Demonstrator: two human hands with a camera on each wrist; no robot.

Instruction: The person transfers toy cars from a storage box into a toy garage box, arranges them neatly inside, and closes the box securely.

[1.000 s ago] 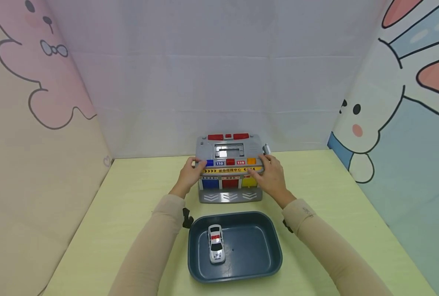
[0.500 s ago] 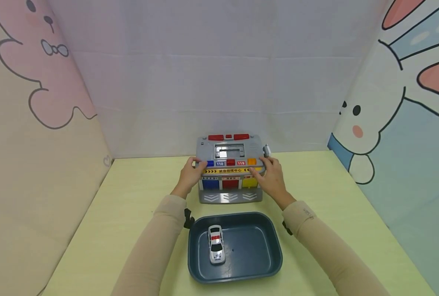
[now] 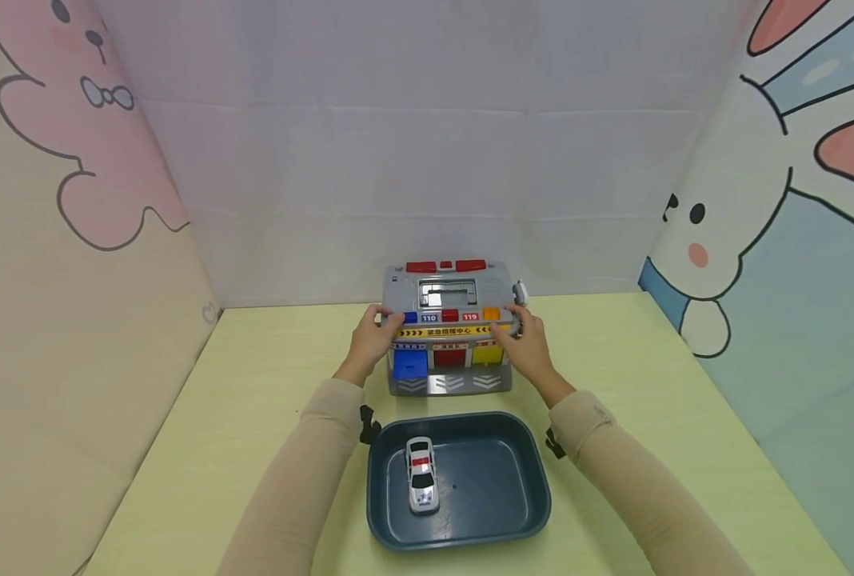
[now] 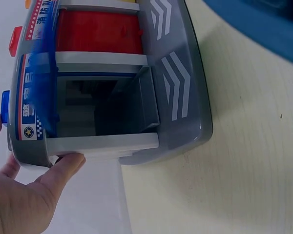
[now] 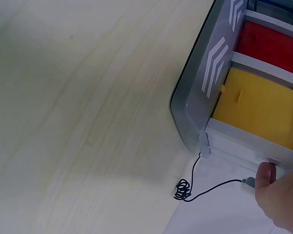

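Note:
A grey toy garage (image 3: 398,288), marked 110 and 119, stands at the back of the table. My left hand (image 3: 369,342) grips its left side, a finger beside the blue button (image 4: 5,107) and the thumb against the side wall. Below, the blue door (image 3: 410,365) is swung up and out, showing a dark compartment (image 4: 95,105) in the left wrist view. My right hand (image 3: 531,346) holds the garage's right side, thumb on the front edge. The red door (image 3: 448,358) and yellow door (image 5: 259,107) are closed.
Nearer me sits a dark blue tray (image 3: 499,512) with a white toy police car (image 3: 422,476) in its left half. A small white handset (image 3: 520,292) hangs on the garage's right side, with a coiled black cord (image 5: 182,190). A white cloth (image 3: 427,160) stands behind.
The blue door, closed half a second ago, has swung outward. Both hands stay at the garage's sides, the right thumb slightly farther right. Car and tray remain in place.

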